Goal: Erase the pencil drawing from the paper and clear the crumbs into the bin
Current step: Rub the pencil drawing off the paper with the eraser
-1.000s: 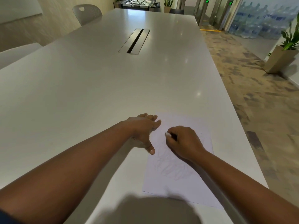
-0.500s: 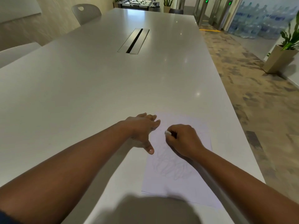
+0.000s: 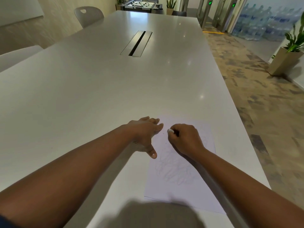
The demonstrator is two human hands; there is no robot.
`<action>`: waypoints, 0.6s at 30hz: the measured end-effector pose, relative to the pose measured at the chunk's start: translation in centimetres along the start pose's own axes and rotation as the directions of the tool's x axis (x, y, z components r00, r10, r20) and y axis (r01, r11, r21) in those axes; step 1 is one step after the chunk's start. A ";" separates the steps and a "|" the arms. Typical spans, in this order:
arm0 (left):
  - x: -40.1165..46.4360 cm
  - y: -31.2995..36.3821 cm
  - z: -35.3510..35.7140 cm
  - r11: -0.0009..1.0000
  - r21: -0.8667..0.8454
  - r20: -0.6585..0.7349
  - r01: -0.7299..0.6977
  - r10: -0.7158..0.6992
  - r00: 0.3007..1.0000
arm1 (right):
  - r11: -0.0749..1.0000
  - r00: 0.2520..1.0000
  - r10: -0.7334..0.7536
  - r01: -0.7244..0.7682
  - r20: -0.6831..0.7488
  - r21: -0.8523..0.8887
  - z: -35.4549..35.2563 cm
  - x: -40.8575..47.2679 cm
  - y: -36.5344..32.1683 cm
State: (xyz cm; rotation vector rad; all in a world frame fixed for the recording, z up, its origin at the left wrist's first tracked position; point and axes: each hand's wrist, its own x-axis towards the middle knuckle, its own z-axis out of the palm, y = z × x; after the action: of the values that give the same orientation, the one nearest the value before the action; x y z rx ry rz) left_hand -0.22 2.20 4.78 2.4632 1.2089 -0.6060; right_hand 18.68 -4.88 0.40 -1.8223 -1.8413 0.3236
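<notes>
the flat white sheet of paper [image 3: 181, 162] lies at the table's near right edge. left hand [image 3: 144, 135] presses it, fingers spread; right hand [image 3: 185, 139] pinches a small white eraser [image 3: 170, 131]. faint grey scribble [image 3: 176, 170] remains, so erasing looks unfinished; no bin in sight.

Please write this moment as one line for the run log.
erasing | right hand grips eraser on paper | left hand holds paper's left edge flat | faint pencil drawing remains | bin unseen
</notes>
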 end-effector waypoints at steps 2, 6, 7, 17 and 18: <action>0.0 0.0 0.0 1.000 0.006 -0.001 -0.001 0.001 1.000 | 0.999 0.997 -0.045 0.044 0.056 0.031 0.6 -0.2 -0.8; 0.0 -0.1 0.0 1.000 0.013 -0.004 0.000 0.000 1.000 | 0.998 0.995 -0.046 0.041 0.084 0.054 0.7 0.4 -0.9; 0.0 -0.1 0.0 1.000 0.012 -0.003 0.001 -0.001 1.000 | 0.999 0.999 -0.014 0.012 0.051 0.040 0.6 0.7 -0.7; 0.1 -0.2 0.2 1.000 0.003 -0.001 -0.003 0.003 1.000 | 1.000 0.997 -0.014 0.016 0.078 -0.014 -1.1 -1.8 -0.1; 0.1 -0.1 0.2 1.000 0.004 -0.002 0.000 0.000 1.000 | 0.998 0.988 -0.057 0.056 0.144 0.012 -1.2 -2.4 -0.5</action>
State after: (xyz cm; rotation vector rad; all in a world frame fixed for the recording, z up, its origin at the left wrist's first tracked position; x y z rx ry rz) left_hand -0.30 2.30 4.53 2.4678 1.2091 -0.6070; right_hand 18.77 -7.46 1.23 -1.7788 -1.9822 0.4526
